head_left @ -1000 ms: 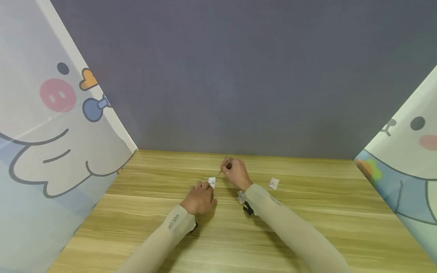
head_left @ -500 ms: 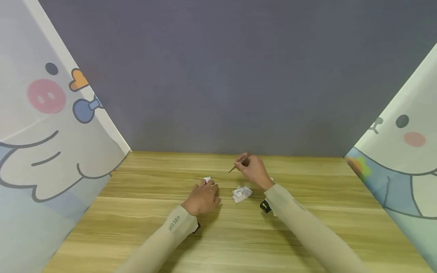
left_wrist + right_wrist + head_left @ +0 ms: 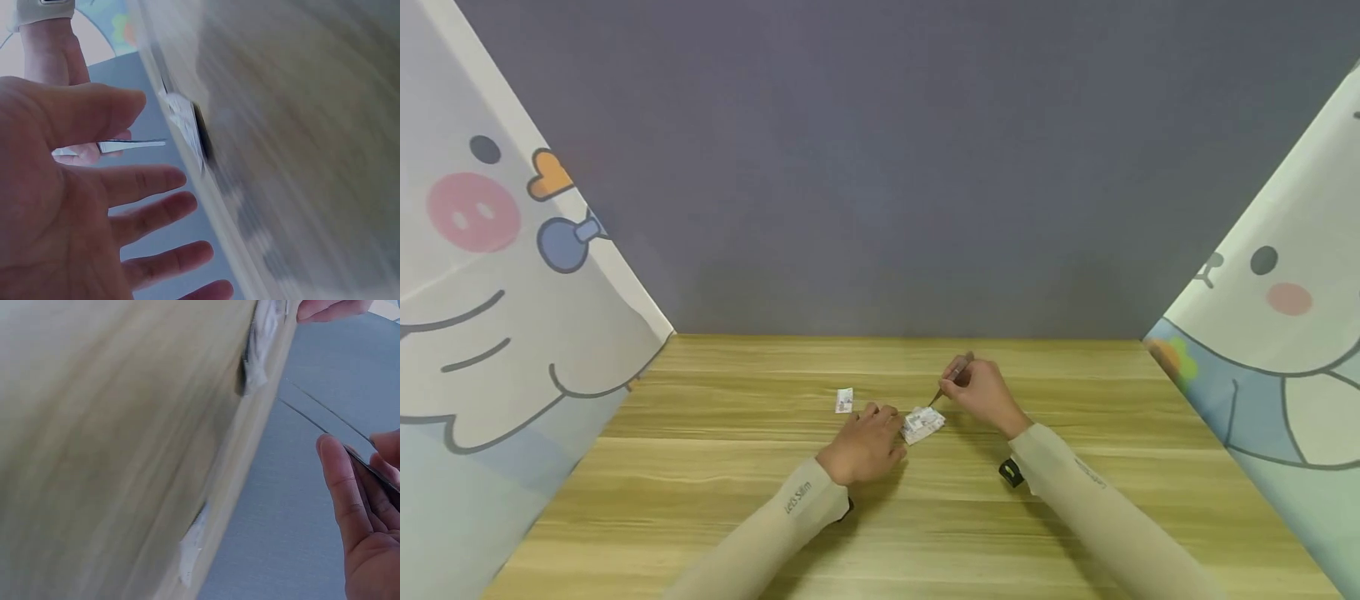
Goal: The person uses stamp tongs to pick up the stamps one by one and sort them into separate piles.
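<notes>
At the lower centre of the head view, the left hand is lying palm down with its fingers apart, holding nothing. Just right of its fingertips, on the light wood-grain surface, a small heap of white printed packets is sitting, its long axis slanting toward the upper right. The right hand is pinching slim dark metal tweezers, thumb and fingers clamped on them; their 2 prongs are standing apart, pointing down-left at the heap's upper edge. The left fingers are nearer the heap than the right; prong contact is unclear. Farther off, 1 white rectangular packet is lying alone, upper left of the heap.
</notes>
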`<state>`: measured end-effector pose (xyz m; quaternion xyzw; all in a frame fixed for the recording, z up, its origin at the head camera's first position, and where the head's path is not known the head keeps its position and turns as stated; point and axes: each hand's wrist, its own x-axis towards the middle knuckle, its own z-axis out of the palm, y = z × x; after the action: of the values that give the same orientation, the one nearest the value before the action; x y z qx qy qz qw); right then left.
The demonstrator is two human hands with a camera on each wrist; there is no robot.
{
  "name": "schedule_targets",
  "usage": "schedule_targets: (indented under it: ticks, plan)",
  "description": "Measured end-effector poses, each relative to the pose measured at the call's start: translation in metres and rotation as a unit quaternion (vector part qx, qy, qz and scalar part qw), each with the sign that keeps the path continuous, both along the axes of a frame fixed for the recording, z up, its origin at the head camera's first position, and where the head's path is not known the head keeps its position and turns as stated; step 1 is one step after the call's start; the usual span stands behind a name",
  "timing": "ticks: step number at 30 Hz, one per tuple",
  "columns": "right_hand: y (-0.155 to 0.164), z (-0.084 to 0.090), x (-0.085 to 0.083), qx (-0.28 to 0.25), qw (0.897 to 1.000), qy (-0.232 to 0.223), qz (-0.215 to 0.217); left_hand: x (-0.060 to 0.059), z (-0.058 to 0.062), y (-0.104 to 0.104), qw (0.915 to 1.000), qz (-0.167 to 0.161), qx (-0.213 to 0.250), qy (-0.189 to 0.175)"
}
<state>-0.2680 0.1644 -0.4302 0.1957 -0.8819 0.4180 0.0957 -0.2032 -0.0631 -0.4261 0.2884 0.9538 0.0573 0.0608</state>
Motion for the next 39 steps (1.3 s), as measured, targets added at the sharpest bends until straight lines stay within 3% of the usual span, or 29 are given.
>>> schedule_targets:
  ticks: [6,14,25,39]
  plan:
    - [0.003,-0.004,0.003,0.004,1.000,0.002,-0.008,0.004,-0.002,0.008,0.9997,-0.020,-0.015,0.007]
    - [0.001,-0.006,0.008,0.011,1.000,-0.009,0.006,0.006,-0.007,0.013,0.9989,-0.022,-0.039,0.013]
    - [-0.002,-0.005,0.012,0.005,0.999,0.036,0.021,0.006,-0.008,0.017,0.9988,-0.015,-0.046,0.004]
    - [0.001,0.007,0.010,-0.032,0.997,0.075,-0.005,0.006,-0.006,0.017,0.9992,-0.004,-0.036,-0.013]
